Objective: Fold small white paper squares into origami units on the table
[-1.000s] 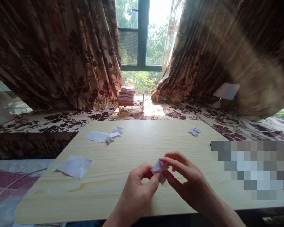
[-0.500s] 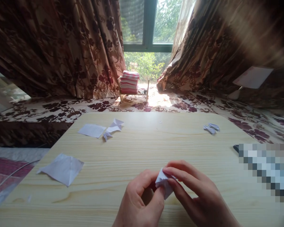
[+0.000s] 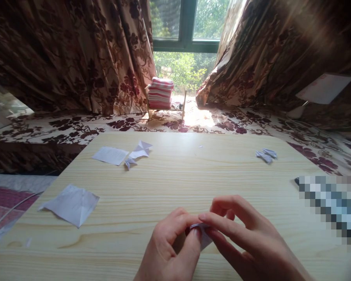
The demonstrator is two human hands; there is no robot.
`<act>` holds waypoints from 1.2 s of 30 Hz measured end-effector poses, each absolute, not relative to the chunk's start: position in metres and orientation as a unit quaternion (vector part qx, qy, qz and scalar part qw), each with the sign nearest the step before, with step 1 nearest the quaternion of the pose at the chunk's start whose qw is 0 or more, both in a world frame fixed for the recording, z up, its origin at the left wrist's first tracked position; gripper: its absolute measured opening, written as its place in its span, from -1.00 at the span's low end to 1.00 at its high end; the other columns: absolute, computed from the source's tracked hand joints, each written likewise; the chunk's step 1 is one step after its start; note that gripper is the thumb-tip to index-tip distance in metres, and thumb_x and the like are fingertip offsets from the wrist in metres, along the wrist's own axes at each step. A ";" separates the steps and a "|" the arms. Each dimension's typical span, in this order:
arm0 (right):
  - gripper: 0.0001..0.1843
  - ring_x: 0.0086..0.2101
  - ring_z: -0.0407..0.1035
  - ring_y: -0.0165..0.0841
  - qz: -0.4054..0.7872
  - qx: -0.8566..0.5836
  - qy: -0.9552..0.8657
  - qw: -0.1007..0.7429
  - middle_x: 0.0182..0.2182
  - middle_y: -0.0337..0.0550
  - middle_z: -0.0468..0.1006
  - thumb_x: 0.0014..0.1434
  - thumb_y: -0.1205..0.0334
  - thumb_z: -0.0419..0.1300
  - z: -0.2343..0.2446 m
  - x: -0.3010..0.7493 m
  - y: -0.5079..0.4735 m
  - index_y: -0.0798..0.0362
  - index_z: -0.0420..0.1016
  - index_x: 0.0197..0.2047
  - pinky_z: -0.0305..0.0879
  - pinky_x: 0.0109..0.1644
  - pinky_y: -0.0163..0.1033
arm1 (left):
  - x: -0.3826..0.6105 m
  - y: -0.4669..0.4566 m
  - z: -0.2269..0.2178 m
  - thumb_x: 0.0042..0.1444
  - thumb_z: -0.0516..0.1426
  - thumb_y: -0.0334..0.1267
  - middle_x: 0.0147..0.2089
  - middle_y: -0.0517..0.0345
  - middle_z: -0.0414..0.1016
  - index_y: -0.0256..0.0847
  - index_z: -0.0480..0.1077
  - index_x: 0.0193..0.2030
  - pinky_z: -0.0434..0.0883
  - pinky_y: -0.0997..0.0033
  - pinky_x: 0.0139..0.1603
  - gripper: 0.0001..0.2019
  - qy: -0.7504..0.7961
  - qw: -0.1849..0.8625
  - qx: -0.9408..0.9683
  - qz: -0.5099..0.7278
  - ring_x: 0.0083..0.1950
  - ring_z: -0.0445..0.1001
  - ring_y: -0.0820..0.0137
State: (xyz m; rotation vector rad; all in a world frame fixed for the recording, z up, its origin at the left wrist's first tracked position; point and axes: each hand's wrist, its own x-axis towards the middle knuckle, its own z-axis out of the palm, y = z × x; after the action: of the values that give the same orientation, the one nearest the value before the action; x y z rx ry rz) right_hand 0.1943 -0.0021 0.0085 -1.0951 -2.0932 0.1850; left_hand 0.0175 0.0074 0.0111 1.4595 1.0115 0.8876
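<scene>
My left hand (image 3: 171,249) and my right hand (image 3: 245,242) meet near the front edge of a pale wooden table (image 3: 178,183). Both pinch one small folded piece of white paper (image 3: 204,237) between thumb and fingertips; most of it is hidden by the fingers. A larger creased white sheet (image 3: 71,203) lies at the left. Further back on the left lie a flat paper square (image 3: 110,155) and folded paper bits (image 3: 139,151). Two small folded pieces (image 3: 266,155) rest at the back right.
A blurred-out object (image 3: 330,207) lies at the table's right edge. Behind the table runs a floral-covered ledge (image 3: 76,128) with a small striped toy chair (image 3: 160,95), brown floral curtains (image 3: 76,50) and a window (image 3: 190,23). A white card (image 3: 324,88) leans at the right.
The view has tilted down and the hands sit lower in frame. The folded paper is pressed flatter and is more covered by the fingers than before.
</scene>
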 end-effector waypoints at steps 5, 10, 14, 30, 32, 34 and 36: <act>-0.43 -0.35 0.39 -0.35 0.081 -0.406 -0.841 0.348 -0.29 -0.09 0.42 0.14 0.45 0.13 0.016 0.195 0.003 -0.27 0.34 0.16 0.38 -0.46 -0.33 | 0.017 0.011 0.014 0.12 0.11 -0.22 -0.26 0.12 0.56 -0.07 0.59 -0.20 0.40 0.38 -0.15 -0.79 0.432 0.602 0.577 0.344 -0.22 0.47 0.28; -0.46 -0.28 0.37 -0.35 0.054 -0.406 -0.846 0.340 -0.22 -0.08 0.42 0.12 0.50 0.10 0.017 0.196 0.004 -0.21 0.40 0.10 0.37 -0.41 -0.34 | 0.018 0.014 0.020 0.07 0.16 -0.20 -0.38 0.14 0.49 -0.18 0.56 -0.35 0.33 0.45 -0.30 -0.84 0.438 0.649 0.532 0.323 -0.30 0.39 0.33; -0.56 -0.27 0.38 -0.40 0.043 -0.397 -0.849 0.345 -0.17 -0.10 0.42 0.09 0.56 0.08 0.019 0.194 0.004 -0.09 0.49 -0.06 0.35 -0.38 -0.39 | 0.017 0.015 0.027 0.10 0.11 -0.23 -0.41 0.15 0.44 -0.27 0.51 -0.40 0.28 0.45 -0.28 -0.80 0.448 0.663 0.522 0.295 -0.31 0.34 0.37; -0.88 -0.41 0.33 -0.49 0.271 -0.446 -0.789 0.324 -0.37 -0.25 0.42 0.21 0.41 0.12 0.018 0.195 0.009 0.03 0.39 -0.34 0.25 -0.39 -0.39 | 0.017 0.014 0.021 0.14 0.03 -0.36 -0.42 0.21 0.37 -0.19 0.40 -0.41 0.30 0.44 -0.34 -0.84 0.484 0.437 0.714 0.256 -0.35 0.35 0.41; -0.87 -0.42 0.32 -0.47 0.267 -0.463 -0.788 0.305 -0.39 -0.25 0.42 0.22 0.42 0.10 0.010 0.196 0.007 0.03 0.38 -0.34 0.23 -0.39 -0.36 | 0.014 0.014 0.013 0.09 0.08 -0.41 -0.29 0.15 0.43 -0.17 0.43 -0.24 0.35 0.34 -0.20 -0.86 0.482 0.330 0.753 0.302 -0.21 0.40 0.33; -0.85 -0.43 0.31 -0.44 0.252 -0.477 -0.793 0.283 -0.40 -0.24 0.42 0.24 0.41 0.07 0.002 0.196 0.006 0.04 0.37 -0.35 0.21 -0.39 -0.32 | 0.012 0.012 0.006 0.08 0.10 -0.44 -0.20 0.11 0.44 -0.15 0.40 -0.11 0.36 0.26 -0.11 -0.76 0.473 0.255 0.774 0.334 -0.13 0.40 0.29; -0.84 -0.44 0.29 -0.42 0.232 -0.488 -0.800 0.260 -0.41 -0.23 0.41 0.24 0.41 0.05 -0.004 0.196 0.004 0.05 0.36 -0.36 0.19 -0.40 -0.30 | 0.012 0.011 0.002 0.08 0.11 -0.45 -0.22 0.11 0.43 -0.14 0.41 -0.13 0.35 0.24 -0.12 -0.77 0.465 0.222 0.789 0.335 -0.14 0.39 0.28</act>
State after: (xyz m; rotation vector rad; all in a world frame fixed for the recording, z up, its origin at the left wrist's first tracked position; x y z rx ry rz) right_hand 0.1955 0.0041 -0.0042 -1.3214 -2.1682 0.6296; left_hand 0.0119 0.0110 0.0016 2.1797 1.2846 0.9249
